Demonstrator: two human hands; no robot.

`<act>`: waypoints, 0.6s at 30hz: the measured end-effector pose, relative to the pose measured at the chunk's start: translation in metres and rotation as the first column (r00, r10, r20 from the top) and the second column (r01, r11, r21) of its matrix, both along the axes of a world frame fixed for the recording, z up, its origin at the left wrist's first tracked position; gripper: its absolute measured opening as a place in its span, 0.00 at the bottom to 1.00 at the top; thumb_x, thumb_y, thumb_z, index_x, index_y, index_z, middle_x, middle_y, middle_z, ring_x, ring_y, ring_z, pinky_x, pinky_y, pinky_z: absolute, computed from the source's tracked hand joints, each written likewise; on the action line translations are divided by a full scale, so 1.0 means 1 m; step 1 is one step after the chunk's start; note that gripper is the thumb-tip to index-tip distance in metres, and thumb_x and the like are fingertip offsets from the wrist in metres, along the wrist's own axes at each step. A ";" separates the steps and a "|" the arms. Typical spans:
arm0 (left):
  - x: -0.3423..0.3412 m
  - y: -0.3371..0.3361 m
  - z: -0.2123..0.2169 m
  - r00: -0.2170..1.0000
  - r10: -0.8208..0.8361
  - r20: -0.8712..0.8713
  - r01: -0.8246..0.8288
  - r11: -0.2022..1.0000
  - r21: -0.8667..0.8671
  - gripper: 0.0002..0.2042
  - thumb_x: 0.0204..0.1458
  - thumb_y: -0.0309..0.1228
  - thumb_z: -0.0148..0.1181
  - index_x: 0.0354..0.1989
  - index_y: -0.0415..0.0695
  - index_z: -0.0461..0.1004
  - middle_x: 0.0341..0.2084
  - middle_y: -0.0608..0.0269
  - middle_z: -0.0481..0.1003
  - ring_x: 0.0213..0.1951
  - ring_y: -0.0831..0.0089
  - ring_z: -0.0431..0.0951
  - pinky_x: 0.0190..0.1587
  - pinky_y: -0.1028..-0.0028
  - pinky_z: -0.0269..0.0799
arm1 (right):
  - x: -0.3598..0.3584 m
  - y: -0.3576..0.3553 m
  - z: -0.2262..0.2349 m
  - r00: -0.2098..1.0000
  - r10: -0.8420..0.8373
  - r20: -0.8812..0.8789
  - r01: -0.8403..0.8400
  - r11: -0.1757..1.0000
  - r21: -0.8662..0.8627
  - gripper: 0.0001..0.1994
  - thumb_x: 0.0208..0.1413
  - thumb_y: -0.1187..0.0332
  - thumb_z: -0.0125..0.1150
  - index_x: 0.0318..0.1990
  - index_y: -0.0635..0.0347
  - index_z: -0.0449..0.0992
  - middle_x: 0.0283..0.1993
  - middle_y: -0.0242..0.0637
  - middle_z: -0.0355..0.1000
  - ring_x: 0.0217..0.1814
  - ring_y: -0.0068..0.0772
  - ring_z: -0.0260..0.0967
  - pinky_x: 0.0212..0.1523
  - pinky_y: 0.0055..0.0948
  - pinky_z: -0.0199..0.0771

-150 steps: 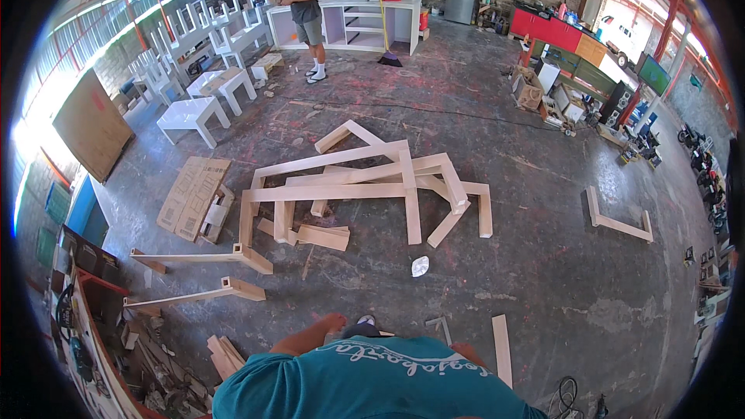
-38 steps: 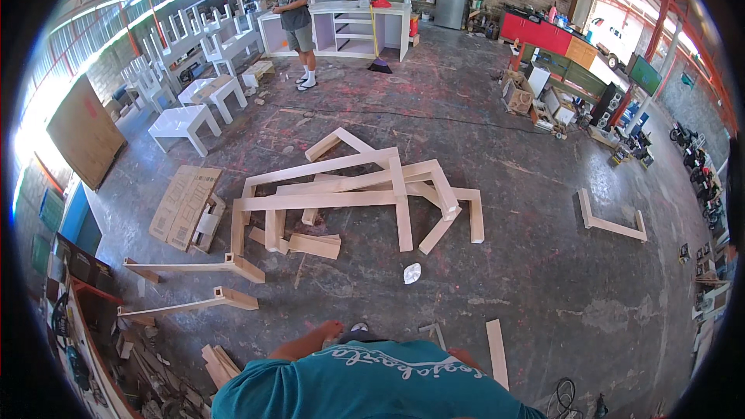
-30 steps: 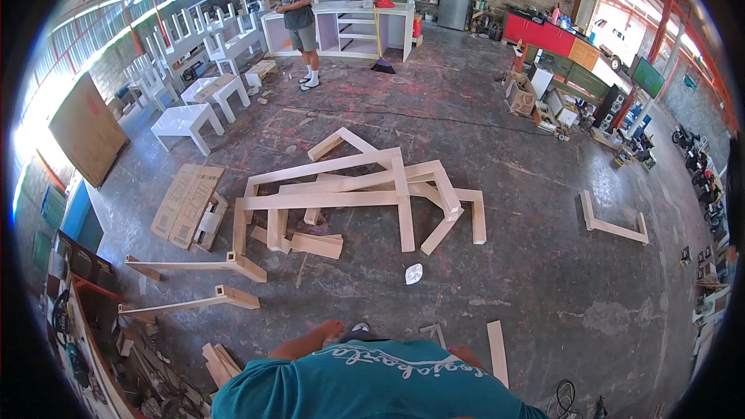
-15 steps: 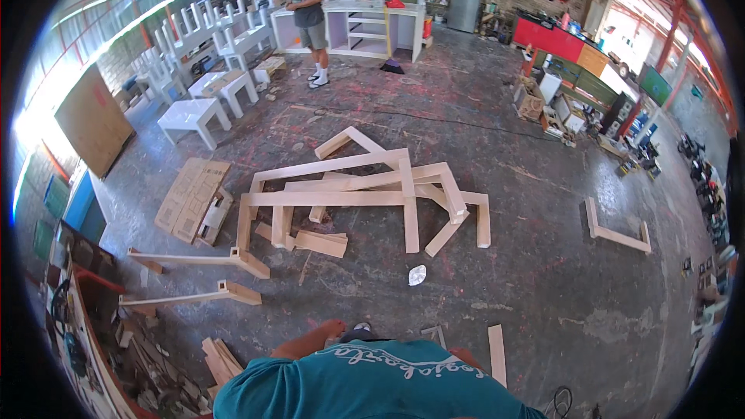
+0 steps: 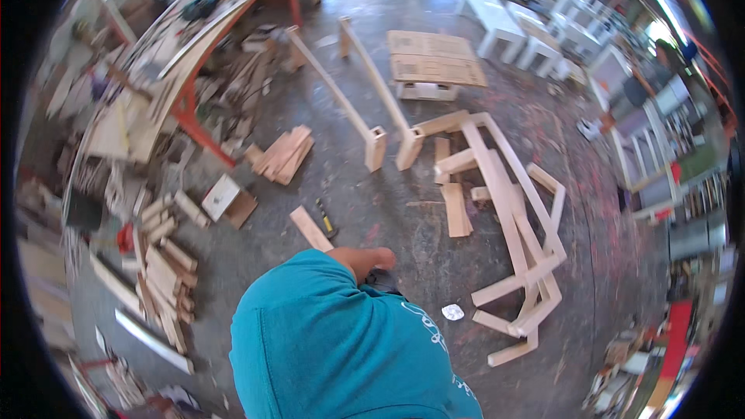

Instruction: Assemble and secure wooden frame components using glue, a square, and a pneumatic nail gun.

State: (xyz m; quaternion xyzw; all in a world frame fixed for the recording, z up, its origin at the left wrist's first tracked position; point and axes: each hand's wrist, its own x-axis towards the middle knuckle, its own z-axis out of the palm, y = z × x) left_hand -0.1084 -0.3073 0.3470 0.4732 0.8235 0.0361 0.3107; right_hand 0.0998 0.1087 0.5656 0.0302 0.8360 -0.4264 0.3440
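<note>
My left hand point(image 5: 383, 257) is low in front of me, beside the dark clothing at my middle; its fingers are too small and hidden to read. My right hand is out of view, covered by my teal-shirted body. Nearest the left forearm, a flat wooden board point(image 5: 310, 229) lies on the floor, partly covered by my sleeve. Beside it lies a tool with a yellow and black handle point(image 5: 327, 219), perhaps a hammer. Wooden leg frames point(image 5: 512, 225) lie overlapped to the right. Two long frame pieces point(image 5: 382, 93) with square posts extend away ahead.
Short board offcuts point(image 5: 283, 155) are stacked ahead on the left. A pile of wood blocks point(image 5: 164, 279) lies at left, near a cluttered workbench point(image 5: 140, 109) with orange legs. Flattened cardboard point(image 5: 434, 56) and white tables point(image 5: 497, 23) stand farther off. Another person point(image 5: 636, 89) is at far right.
My view has swung strongly to the left, bringing the workbench, wood pile and yellow-handled tool into sight. The frames now appear on the right. The left forearm remains low near my body.
</note>
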 end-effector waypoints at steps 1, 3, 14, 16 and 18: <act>-0.003 -0.019 -0.017 0.996 0.087 0.035 -0.086 0.996 -0.012 0.09 0.46 0.32 0.58 0.31 0.45 0.84 0.33 0.50 0.81 0.37 0.50 0.81 0.36 0.53 0.77 | -0.012 -0.006 0.003 1.000 -0.015 0.008 0.016 1.000 -0.022 0.11 0.63 0.61 0.54 0.45 0.54 0.77 0.41 0.35 0.75 0.38 0.30 0.74 0.34 0.35 0.79; 0.004 -0.044 -0.007 0.970 0.228 0.087 -0.229 0.973 0.006 0.11 0.48 0.34 0.56 0.32 0.46 0.84 0.35 0.49 0.81 0.37 0.50 0.81 0.38 0.53 0.77 | -0.041 -0.009 0.009 0.999 -0.026 0.022 0.026 0.999 -0.019 0.11 0.64 0.61 0.54 0.45 0.54 0.77 0.41 0.35 0.75 0.38 0.30 0.74 0.34 0.35 0.79; 0.122 -0.164 0.086 0.026 0.961 0.276 -0.991 0.060 -0.116 0.19 0.54 0.43 0.50 0.39 0.42 0.81 0.39 0.48 0.81 0.43 0.51 0.81 0.47 0.57 0.75 | -0.141 -0.031 0.010 0.872 -0.426 0.241 0.426 0.903 0.056 0.20 0.65 0.62 0.53 0.60 0.62 0.69 0.46 0.36 0.75 0.40 0.28 0.74 0.37 0.31 0.77; 0.159 -0.169 0.102 -0.039 0.960 0.278 -0.992 -0.003 -0.129 0.19 0.55 0.43 0.50 0.40 0.42 0.81 0.40 0.49 0.81 0.44 0.53 0.81 0.48 0.58 0.75 | -0.167 -0.033 0.007 0.937 -0.260 0.235 0.258 0.965 0.037 0.25 0.64 0.59 0.55 0.66 0.55 0.64 0.54 0.39 0.73 0.53 0.37 0.73 0.43 0.38 0.76; 0.208 -0.163 0.104 -0.097 0.958 0.271 -0.988 -0.061 -0.141 0.19 0.56 0.43 0.50 0.41 0.42 0.81 0.41 0.51 0.81 0.45 0.54 0.81 0.48 0.58 0.75 | -0.177 -0.069 0.027 0.950 -0.240 0.200 0.231 0.971 0.068 0.23 0.63 0.62 0.58 0.64 0.56 0.67 0.52 0.36 0.74 0.47 0.29 0.74 0.40 0.29 0.74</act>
